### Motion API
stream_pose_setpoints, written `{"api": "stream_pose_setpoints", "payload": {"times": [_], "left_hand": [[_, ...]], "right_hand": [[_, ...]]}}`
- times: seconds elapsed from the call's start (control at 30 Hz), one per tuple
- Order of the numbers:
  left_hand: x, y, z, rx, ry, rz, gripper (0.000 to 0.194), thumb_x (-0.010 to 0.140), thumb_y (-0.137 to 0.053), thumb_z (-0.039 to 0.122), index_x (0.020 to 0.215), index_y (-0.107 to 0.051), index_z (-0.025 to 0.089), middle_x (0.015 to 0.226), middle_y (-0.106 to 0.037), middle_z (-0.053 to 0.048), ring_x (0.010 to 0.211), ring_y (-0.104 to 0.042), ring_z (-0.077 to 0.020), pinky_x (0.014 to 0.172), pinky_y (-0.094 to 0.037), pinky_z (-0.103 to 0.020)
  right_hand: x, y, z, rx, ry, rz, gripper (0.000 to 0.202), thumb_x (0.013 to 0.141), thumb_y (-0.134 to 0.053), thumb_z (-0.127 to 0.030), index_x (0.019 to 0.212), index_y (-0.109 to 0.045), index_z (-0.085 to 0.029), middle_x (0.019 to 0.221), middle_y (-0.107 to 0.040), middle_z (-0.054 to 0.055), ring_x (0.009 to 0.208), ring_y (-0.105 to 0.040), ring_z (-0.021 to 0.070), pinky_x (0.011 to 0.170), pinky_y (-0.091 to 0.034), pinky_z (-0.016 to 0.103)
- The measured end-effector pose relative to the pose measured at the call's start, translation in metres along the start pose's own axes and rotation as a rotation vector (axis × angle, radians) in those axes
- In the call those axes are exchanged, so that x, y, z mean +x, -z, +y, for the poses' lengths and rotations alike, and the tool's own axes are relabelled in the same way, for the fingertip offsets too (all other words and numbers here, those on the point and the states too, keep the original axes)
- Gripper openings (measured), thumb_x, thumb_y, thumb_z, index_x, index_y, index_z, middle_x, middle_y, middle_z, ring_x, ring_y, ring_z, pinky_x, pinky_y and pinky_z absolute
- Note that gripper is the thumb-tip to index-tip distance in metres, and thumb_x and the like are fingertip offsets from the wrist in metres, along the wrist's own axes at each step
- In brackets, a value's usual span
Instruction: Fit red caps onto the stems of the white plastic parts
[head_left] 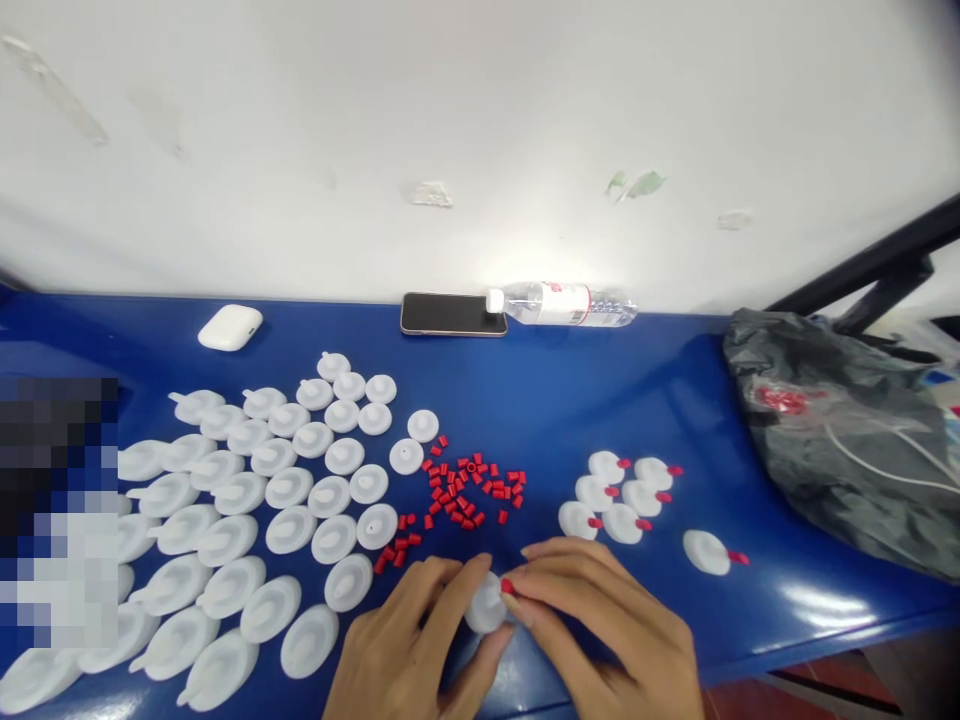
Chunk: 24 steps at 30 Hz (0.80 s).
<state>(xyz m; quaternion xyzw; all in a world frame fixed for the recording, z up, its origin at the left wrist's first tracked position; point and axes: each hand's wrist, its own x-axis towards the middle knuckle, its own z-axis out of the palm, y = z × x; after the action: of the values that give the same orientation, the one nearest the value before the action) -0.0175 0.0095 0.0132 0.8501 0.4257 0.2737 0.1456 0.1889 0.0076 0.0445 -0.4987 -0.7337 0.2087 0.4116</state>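
Observation:
Both hands meet at the front edge of a blue table (540, 400). My left hand (409, 645) grips a round white plastic cap (485, 606). My right hand (607, 625) pinches a small red piece (507, 586) at the cap's spout. Just beyond my fingers lies a loose pile of red pieces (469, 490). Several white caps without red tips (255, 500) lie in rows to the left. Several white caps with red tips (622, 495) sit to the right, one more (709, 552) apart from them.
At the table's far edge, against a white wall, lie a white earbud case (229, 327), a dark phone (452, 314) and a clear water bottle (562, 303) on its side. A black plastic bag (840, 430) fills the right end. A blurred patch covers the left side.

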Motion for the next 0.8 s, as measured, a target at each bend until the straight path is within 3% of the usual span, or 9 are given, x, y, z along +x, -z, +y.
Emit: {"api": "stream_pose_setpoints", "payload": {"times": [0.1,0.23,0.33,0.43,0.57,0.8], "left_hand": [[0.003,-0.002,0.002,-0.008,0.027,0.04,0.03,0.108,-0.049,0.037,0.125,-0.067,0.02,0.102,-0.08,-0.008,0.088,-0.081,-0.0196,0.066,-0.066,-0.025],[0.004,-0.004,0.004,0.017,0.028,0.115,0.033,0.11,-0.047,0.043,0.124,-0.064,0.019,0.109,-0.08,-0.009,0.091,-0.081,-0.0166,0.068,-0.066,-0.022],[0.002,-0.003,0.005,0.021,0.062,0.063,0.036,0.11,-0.047,0.045,0.134,-0.059,0.021,0.113,-0.081,-0.005,0.098,-0.08,-0.0142,0.076,-0.065,-0.02],[0.002,-0.002,0.005,-0.04,0.084,0.054,0.041,0.11,-0.048,0.047,0.142,-0.053,0.021,0.108,-0.082,-0.001,0.093,-0.08,-0.0092,0.077,-0.063,-0.015],[0.004,-0.003,0.005,-0.027,0.029,0.093,0.037,0.111,-0.046,0.043,0.141,-0.056,0.024,0.112,-0.082,0.0,0.095,-0.08,-0.0088,0.078,-0.063,-0.015],[0.007,0.001,0.004,0.025,-0.05,0.073,0.037,0.112,-0.041,0.032,0.141,-0.06,0.021,0.108,-0.083,-0.003,0.088,-0.082,-0.0146,0.065,-0.065,-0.021]], "right_hand": [[-0.006,-0.004,0.004,0.037,-0.04,0.013,0.02,0.093,-0.077,-0.01,0.106,-0.074,-0.025,0.093,-0.082,-0.004,0.093,-0.077,0.0153,0.088,-0.063,0.023],[-0.007,-0.005,0.005,0.1,-0.108,0.042,0.019,0.092,-0.078,-0.012,0.104,-0.077,-0.027,0.094,-0.083,-0.004,0.089,-0.078,0.014,0.086,-0.063,0.02],[-0.006,-0.007,0.004,0.165,-0.16,0.058,0.02,0.092,-0.078,-0.011,0.102,-0.078,-0.028,0.094,-0.084,-0.005,0.087,-0.079,0.0135,0.084,-0.063,0.019],[-0.006,-0.01,0.003,0.199,-0.208,0.07,0.02,0.09,-0.079,-0.01,0.099,-0.079,-0.029,0.092,-0.084,-0.006,0.083,-0.079,0.0127,0.08,-0.063,0.017],[-0.008,-0.012,0.002,0.212,-0.271,0.081,0.019,0.09,-0.08,-0.012,0.097,-0.082,-0.029,0.09,-0.084,-0.006,0.079,-0.079,0.0124,0.076,-0.063,0.016],[-0.01,-0.014,0.001,0.227,-0.319,0.102,0.021,0.09,-0.079,-0.012,0.098,-0.084,-0.03,0.09,-0.084,-0.004,0.076,-0.08,0.0145,0.072,-0.064,0.019]]}}
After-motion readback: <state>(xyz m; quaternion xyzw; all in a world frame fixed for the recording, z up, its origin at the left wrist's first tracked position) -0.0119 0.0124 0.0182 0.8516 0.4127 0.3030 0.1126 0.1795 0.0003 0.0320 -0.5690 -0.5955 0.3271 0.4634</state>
